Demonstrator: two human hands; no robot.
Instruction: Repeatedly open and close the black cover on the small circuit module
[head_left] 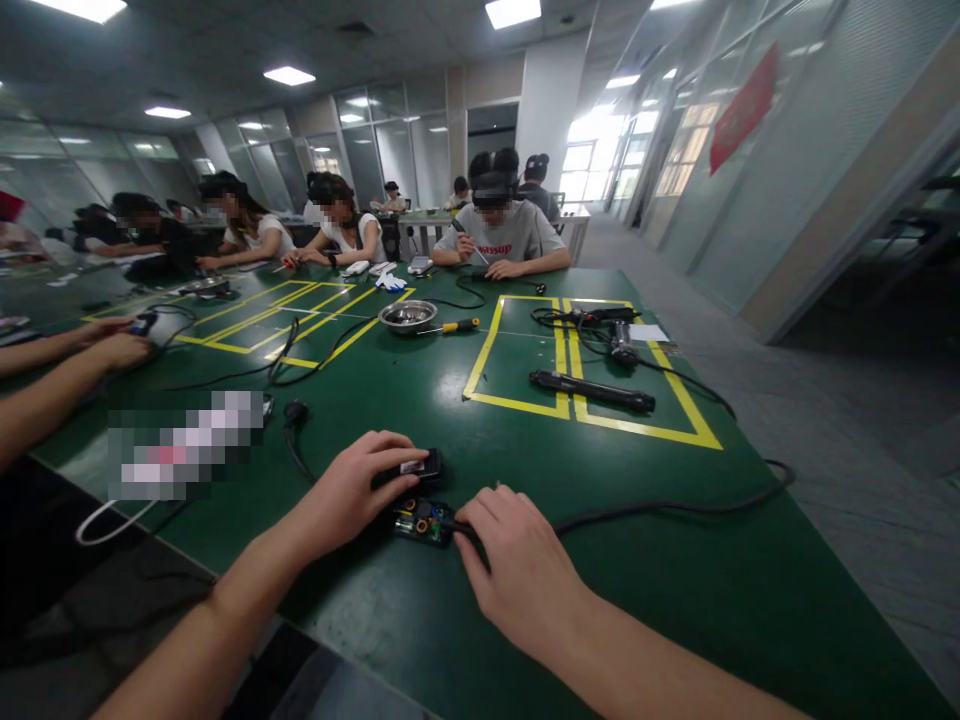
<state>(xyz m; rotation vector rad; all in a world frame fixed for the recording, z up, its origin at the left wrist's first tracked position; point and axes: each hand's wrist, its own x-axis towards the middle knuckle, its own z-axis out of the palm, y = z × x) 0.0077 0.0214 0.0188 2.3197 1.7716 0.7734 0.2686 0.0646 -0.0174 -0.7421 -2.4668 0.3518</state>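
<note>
**Left hand (352,492) on a black casing piece (424,466); right hand (514,550) at a small circuit board (420,524)**

Both hands work at the near side of a green table (660,610). The left hand's thumb and fingers are parted by the breadth of the casing piece (which bears a pale label) and grip it between them, just beyond the circuit board. The board, with coppery coils facing up, lies between the two hands. The right hand's thumb and forefinger are nearly closed on a black cable (459,531) at the board's right end; whether they also press the board cannot be told. The cable emerges beyond that hand and runs to the right edge of the table.

To the left, a black plug (297,411) lies near a pixelated, unidentifiable object (191,445). At the far centre, a yellow-and-black screwdriver (459,326) rests just beside a metal bowl (407,317). Farther right, yellow tape (517,406) outlines areas of the tabletop; a black tube (592,391) lies across two of them, with a corded tool (622,344) beyond it. A person in a grey shirt (529,238) sits at the far side; at far left, a co-worker's hands (118,345) hold a dark item (too small to identify).
</note>
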